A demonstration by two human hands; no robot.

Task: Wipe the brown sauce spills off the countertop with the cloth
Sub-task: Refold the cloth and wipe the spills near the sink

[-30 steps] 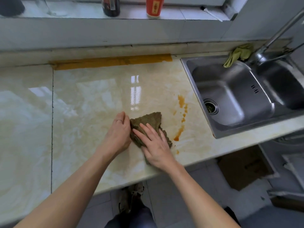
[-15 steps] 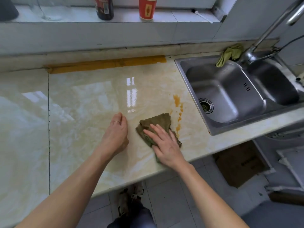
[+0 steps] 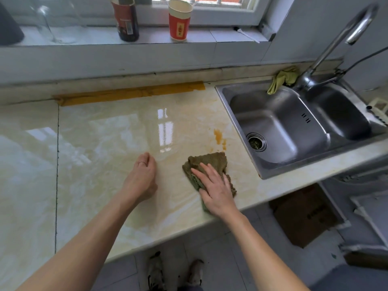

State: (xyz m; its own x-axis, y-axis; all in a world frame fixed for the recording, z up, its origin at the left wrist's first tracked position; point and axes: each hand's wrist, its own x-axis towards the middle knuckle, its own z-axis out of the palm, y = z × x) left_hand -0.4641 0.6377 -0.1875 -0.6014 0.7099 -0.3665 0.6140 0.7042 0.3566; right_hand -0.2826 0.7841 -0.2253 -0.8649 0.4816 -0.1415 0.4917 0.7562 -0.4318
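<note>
Brown sauce [image 3: 218, 135] now shows only as a streak and drops just above the cloth [image 3: 212, 161]. The lower drips are covered or wiped since the cloth slid right toward the sink [image 3: 273, 122]. Right hand [image 3: 215, 191] flat, fingers straight, pressing the cloth on the countertop [image 3: 105, 143]. Left hand [image 3: 142, 178] now apart from the cloth, loosely curled, holding nothing. Upper streak likely next.

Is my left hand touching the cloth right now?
Apart. The head view shows a strip of bare countertop between the left hand and the cloth; only the right hand presses flat on the cloth.
</note>
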